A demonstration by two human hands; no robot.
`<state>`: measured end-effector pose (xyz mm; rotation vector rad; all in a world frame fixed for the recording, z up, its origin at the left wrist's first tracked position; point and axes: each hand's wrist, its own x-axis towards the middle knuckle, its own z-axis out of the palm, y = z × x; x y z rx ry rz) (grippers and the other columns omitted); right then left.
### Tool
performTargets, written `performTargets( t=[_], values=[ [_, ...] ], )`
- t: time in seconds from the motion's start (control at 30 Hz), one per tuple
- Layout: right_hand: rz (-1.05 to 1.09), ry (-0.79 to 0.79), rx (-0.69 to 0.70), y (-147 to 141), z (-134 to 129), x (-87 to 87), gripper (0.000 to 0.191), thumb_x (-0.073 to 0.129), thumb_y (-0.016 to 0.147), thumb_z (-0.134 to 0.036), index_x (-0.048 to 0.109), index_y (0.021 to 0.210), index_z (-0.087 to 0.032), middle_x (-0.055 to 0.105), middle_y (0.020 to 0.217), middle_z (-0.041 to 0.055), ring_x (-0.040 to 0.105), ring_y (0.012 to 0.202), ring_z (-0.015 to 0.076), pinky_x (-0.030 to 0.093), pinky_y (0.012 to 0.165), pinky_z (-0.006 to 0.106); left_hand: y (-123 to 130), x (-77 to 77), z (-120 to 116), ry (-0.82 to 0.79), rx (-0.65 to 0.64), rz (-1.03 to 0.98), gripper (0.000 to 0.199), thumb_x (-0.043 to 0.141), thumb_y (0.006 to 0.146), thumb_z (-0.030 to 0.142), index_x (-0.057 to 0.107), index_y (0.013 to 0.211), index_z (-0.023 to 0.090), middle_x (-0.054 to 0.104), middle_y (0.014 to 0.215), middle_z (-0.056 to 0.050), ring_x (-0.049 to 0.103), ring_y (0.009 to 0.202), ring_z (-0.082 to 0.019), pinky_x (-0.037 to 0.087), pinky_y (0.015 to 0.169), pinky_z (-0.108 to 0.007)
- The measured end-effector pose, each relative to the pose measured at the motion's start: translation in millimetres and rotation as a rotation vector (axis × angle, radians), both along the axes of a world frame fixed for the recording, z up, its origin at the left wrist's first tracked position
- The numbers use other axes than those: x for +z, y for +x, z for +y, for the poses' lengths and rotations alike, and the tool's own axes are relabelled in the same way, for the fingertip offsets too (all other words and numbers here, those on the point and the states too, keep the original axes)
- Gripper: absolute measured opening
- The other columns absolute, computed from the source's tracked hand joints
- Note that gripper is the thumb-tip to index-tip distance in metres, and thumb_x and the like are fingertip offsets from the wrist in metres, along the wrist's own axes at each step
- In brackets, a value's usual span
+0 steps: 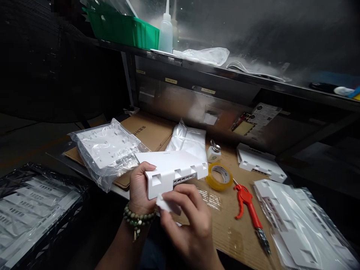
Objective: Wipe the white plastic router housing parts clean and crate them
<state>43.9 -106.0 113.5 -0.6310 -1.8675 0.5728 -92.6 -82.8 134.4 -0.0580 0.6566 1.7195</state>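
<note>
A white plastic housing [180, 161] with square notches and a row of slots along its near edge is held up, tilted, above the cardboard-covered bench. My left hand [140, 185] grips its left end, thumb on top; a beaded bracelet circles that wrist. Just below the housing's near left corner, my right hand [191, 213] pinches a crumpled white wipe [167, 204] between thumb and fingers. The wipe is right beside the housing's lower edge; whether it touches I cannot tell. Behind the housing lie white plastic bags [188, 137].
Bagged white panels [104, 146] lie at left on cardboard [149, 127]. To the right are a dispenser bottle [214, 153], yellow tape [209, 182], a red air gun [247, 200], another housing [260, 163] and bagged housings [303, 225]. A black crate [81, 187] stands lower left; a shelf [197, 69] overhangs the bench.
</note>
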Motion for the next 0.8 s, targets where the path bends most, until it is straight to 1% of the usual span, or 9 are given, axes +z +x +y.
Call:
performTargets(
  t=[0.07,0.2,0.4,0.43,0.5,0.57,0.6,0.7,0.8],
  values=[
    [0.034,0.022,-0.01,-6,-4,-2.8,0.029,0.069,0.085,-0.012,0.069,0.109,-0.027,0.064,0.095,0.0037,0.067,0.082,0.0181,0.06,0.069,0.029,5,2.7,-2,-0.038,-0.032,-0.025,0.042,0.053,0.066,0.015,0.071,0.104,0.011,0.076,0.079,-0.008,0.077,0.073,-0.031,0.066,0.076,-0.046],
    [0.024,0.057,-0.023,-10,-5,-9.3,0.027,0.069,0.085,-0.01,0.07,0.107,-0.026,0.062,0.093,0.0039,0.066,0.079,0.0171,0.06,0.068,0.029,11,6.5,-4,-0.098,-0.021,-0.037,0.044,0.052,0.067,0.014,0.07,0.107,0.01,0.076,0.079,-0.008,0.076,0.068,-0.028,0.066,0.073,-0.043],
    [0.072,-0.036,0.017,-9,-10,-9.1,0.025,0.07,0.085,-0.01,0.072,0.105,-0.025,0.06,0.092,0.0034,0.064,0.076,0.0145,0.056,0.064,0.025,13,8.5,-5,-0.1,-0.028,-0.051,0.045,0.052,0.068,0.014,0.069,0.109,0.009,0.075,0.077,-0.008,0.075,0.068,-0.028,0.066,0.073,-0.043],
    [0.087,-0.078,0.043,-8,-12,-7.2,0.024,0.07,0.084,-0.011,0.074,0.103,-0.025,0.06,0.091,0.0031,0.064,0.076,0.0145,0.055,0.064,0.025,13,8.0,-5,-0.111,-0.025,-0.055,0.047,0.052,0.067,0.014,0.069,0.11,0.009,0.075,0.077,-0.008,0.076,0.068,-0.029,0.066,0.073,-0.043],
    [0.127,-0.238,0.147,-2,-13,-2.6,0.018,0.073,0.083,-0.016,0.077,0.097,-0.025,0.059,0.088,0.0019,0.062,0.074,0.014,0.052,0.062,0.024,12,5.8,-5,-0.108,-0.011,-0.057,0.049,0.052,0.067,0.013,0.068,0.113,0.008,0.075,0.078,-0.009,0.076,0.071,-0.029,0.066,0.075,-0.044],
    [0.203,-0.421,0.236,10,-13,0.9,0.011,0.077,0.082,-0.027,0.079,0.092,-0.027,0.058,0.086,0.0011,0.059,0.072,0.0134,0.048,0.059,0.024,9,2.7,-4,-0.061,0.012,-0.046,0.051,0.052,0.068,0.013,0.067,0.117,0.008,0.076,0.079,-0.009,0.077,0.075,-0.03,0.066,0.077,-0.046],
    [0.257,-0.488,0.248,17,-11,1.5,0.01,0.078,0.081,-0.032,0.079,0.09,-0.027,0.057,0.086,0.0009,0.057,0.071,0.0133,0.047,0.059,0.024,7,1.1,-3,-0.036,0.024,-0.041,0.053,0.052,0.068,0.012,0.066,0.119,0.008,0.076,0.079,-0.009,0.077,0.077,-0.031,0.066,0.079,-0.047],
    [0.484,-0.595,0.158,39,-2,-2.0,0.015,0.077,0.082,-0.04,0.077,0.087,-0.026,0.057,0.087,0.0002,0.056,0.069,0.012,0.046,0.058,0.023,0,-3.9,-2,-0.019,0.04,-0.039,0.057,0.05,0.071,0.011,0.063,0.126,0.007,0.078,0.083,-0.011,0.078,0.086,-0.033,0.064,0.085,-0.051],
    [0.732,-0.654,-0.034,58,13,-10.8,0.02,0.074,0.086,-0.042,0.074,0.091,-0.024,0.063,0.088,0.0001,0.061,0.073,0.0124,0.051,0.065,0.023,-9,-12.3,-2,0.012,-0.025,-0.054,0.049,0.048,0.086,0.02,0.061,0.131,0.008,0.08,0.097,-0.015,0.076,0.101,-0.035,0.061,0.095,-0.053]
  ],
)
